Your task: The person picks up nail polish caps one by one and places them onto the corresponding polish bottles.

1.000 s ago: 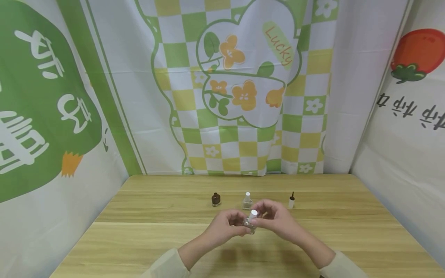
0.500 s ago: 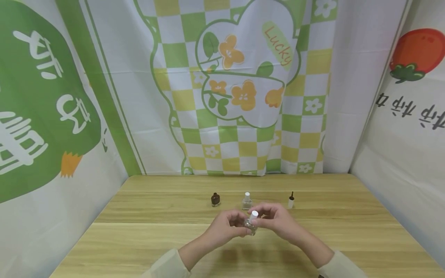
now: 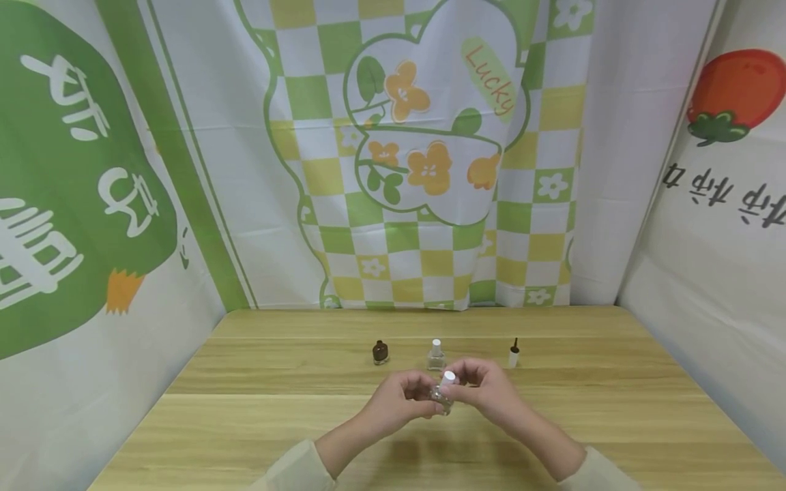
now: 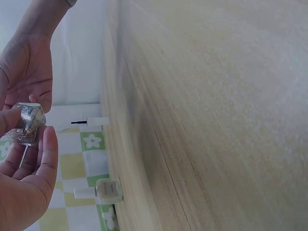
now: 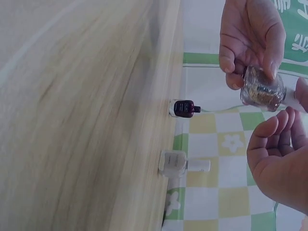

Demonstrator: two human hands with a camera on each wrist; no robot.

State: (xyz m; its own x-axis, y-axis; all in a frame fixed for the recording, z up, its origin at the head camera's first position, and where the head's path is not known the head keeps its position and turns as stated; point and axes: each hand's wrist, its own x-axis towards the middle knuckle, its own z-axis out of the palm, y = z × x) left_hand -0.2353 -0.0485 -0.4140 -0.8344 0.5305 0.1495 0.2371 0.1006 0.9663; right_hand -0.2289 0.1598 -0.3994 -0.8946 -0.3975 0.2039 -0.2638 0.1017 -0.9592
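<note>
A clear nail polish bottle with glitter inside (image 5: 261, 91) is held above the table between both hands. My left hand (image 3: 396, 404) grips its glass body between thumb and fingers. At the bottle's white cap (image 3: 449, 378), my right hand (image 3: 494, 394) pinches with thumb and fingers. The bottle leans slightly, cap up and to the right in the head view. In the left wrist view the glass body (image 4: 28, 124) shows silvery glitter, and the cap is hidden behind it and the fingers.
Behind the hands stand a dark red polish bottle with its neck uncapped (image 3: 380, 352) and a clear bottle with a white cap (image 3: 436, 356). Farther right, a white cap stands with its dark brush upward (image 3: 514, 354). Printed cloth (image 3: 417, 259) hangs along the wooden table's (image 3: 276, 368) back edge.
Both hands stay in nearly the same place on the bottle. The right hand's fingers shift slightly around the cap.
</note>
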